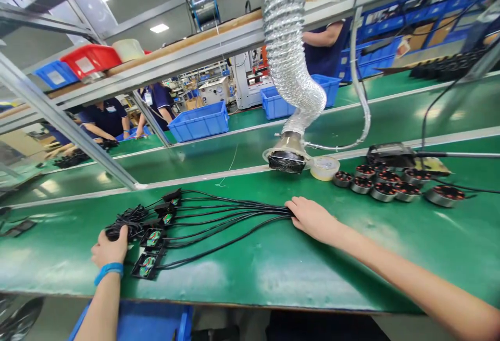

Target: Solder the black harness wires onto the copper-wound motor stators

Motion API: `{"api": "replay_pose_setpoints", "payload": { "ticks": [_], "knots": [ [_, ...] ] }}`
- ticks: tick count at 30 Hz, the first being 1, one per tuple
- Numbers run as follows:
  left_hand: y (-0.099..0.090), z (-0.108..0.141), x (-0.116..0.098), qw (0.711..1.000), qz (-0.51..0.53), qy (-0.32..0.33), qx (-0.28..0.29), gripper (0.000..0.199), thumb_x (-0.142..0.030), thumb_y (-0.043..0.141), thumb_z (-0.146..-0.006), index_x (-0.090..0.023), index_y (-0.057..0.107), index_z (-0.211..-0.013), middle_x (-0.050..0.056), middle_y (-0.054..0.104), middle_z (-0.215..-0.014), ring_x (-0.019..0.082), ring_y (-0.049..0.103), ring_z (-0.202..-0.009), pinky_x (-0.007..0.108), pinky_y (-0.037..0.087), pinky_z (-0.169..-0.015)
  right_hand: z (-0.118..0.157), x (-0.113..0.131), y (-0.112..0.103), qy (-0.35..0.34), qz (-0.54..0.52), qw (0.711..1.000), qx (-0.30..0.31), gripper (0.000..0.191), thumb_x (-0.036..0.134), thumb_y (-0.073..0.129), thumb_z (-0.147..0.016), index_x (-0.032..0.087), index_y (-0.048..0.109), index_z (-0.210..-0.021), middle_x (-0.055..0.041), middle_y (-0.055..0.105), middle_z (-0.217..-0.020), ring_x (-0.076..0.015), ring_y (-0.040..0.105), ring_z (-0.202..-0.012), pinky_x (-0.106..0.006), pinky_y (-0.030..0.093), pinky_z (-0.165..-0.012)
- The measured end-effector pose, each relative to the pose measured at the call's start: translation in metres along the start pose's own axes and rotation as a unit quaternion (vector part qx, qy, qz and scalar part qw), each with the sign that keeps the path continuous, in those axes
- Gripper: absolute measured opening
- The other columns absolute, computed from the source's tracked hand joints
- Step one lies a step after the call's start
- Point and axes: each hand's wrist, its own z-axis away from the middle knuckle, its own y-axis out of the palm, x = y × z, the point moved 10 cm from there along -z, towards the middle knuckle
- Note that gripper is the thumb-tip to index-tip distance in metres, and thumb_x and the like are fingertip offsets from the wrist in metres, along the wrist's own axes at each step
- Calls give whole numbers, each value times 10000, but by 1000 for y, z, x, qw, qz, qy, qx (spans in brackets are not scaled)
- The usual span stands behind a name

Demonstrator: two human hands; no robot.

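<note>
Several black cables (234, 210) stretch across the green table, fanning out from my right hand (311, 219) to black square parts (147, 265) with green and coloured wiring inside. The fingers of my right hand are closed round the gathered cable ends. On the left, my left hand (109, 250), with a blue band at the wrist, is closed on a coiled black cable bundle (130, 221) beside the square parts. The parts lie in a slanting row between the bundle and the stretched cables.
Round metal motor parts (385, 191) and a tape roll (324, 167) lie at the right. A silver duct (291, 44) hangs down to a black fan (287, 162). Blue bins (200, 122) stand behind; other people work beyond. A metal post (70, 122) slants at the left.
</note>
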Motion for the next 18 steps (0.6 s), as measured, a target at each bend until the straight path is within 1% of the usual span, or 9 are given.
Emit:
{"api": "replay_pose_setpoints", "payload": {
  "ticks": [3, 5, 6, 8, 9, 11, 13, 15, 18],
  "knots": [
    [-12, 10, -8, 1000, 23, -1, 19, 872, -715, 432, -845, -187, 335, -1533, 263, 424, -1467, 442, 457, -1335, 564, 369, -1070, 9, 3, 4, -15, 6, 999, -49, 122, 89, 491, -898, 131, 606, -906, -99, 583, -865, -264, 574, -828, -360, 440, -726],
    [-35, 22, -19, 999, 19, -19, -26, 890, -718, 428, -849, -169, 313, -1540, 279, 312, -1537, 501, 363, -1380, 667, 303, -1069, 10, 5, 7, -29, 1, 996, -84, 134, 103, 468, -915, 130, 591, -870, -104, 562, -837, -276, 563, -809, -381, 441, -725],
    [-49, 31, -33, 997, 21, -4, -72, 883, -694, 433, -863, -137, 308, -1537, 286, 278, -1552, 510, 312, -1404, 687, 279, -1074, 11, 6, 7, -38, 1, 994, -104, 132, 115, 467, -920, 131, 586, -865, -102, 554, -829, -277, 559, -798, -389, 443, -727],
    [-71, 61, -88, 982, 36, 114, -150, 776, -590, 430, -912, -89, 348, -1499, 278, 351, -1508, 440, 354, -1394, 620, 313, -1098, 13, 10, 3, -52, -1, 988, -145, 134, 115, 463, -919, 133, 578, -852, -98, 541, -815, -275, 554, -777, -396, 449, -720],
    [-68, 84, -126, 967, 44, 209, -141, 692, -530, 421, -936, -74, 403, -1457, 258, 454, -1427, 383, 427, -1348, 540, 361, -1097, 16, 13, -1, -57, -7, 986, -157, 134, 102, 463, -910, 133, 576, -845, -95, 538, -806, -271, 553, -765, -394, 452, -712],
    [-45, 145, -200, 916, 42, 394, -67, 530, -465, 390, -970, -111, 541, -1335, 185, 588, -1274, 299, 539, -1220, 419, 422, -1057, 25, 21, -8, -58, -30, 985, -157, 132, 63, 473, -880, 132, 574, -832, -91, 539, -788, -259, 553, -735, -385, 458, -688],
    [-11, 209, -250, 860, -4, 509, 17, 449, -456, 383, -982, -143, 664, -1138, 143, 647, -1108, 278, 605, -1070, 385, 468, -969, 36, 32, -13, -55, -27, 989, -137, 124, 48, 497, -854, 142, 577, -841, -77, 549, -786, -243, 557, -723, -367, 469, -677],
    [19, 258, -274, 827, -60, 555, 63, 448, -455, 378, -987, -147, 702, -961, 132, 649, -973, 276, 633, -940, 385, 492, -868, 47, 41, -17, -45, -15, 992, -114, 111, 57, 535, -839, 151, 585, -871, -70, 568, -815, -245, 571, -756, -367, 486, -695],
    [41, 292, -283, 817, -86, 568, 60, 452, -449, 365, -993, -146, 684, -886, 123, 632, -896, 273, 643, -862, 373, 491, -786, 68, 42, -26, -20, -16, 996, -89, 102, 107, 616, -837, 167, 593, -916, -52, 584, -858, -234, 583, -807, -363, 509, -746]
  ]
}}
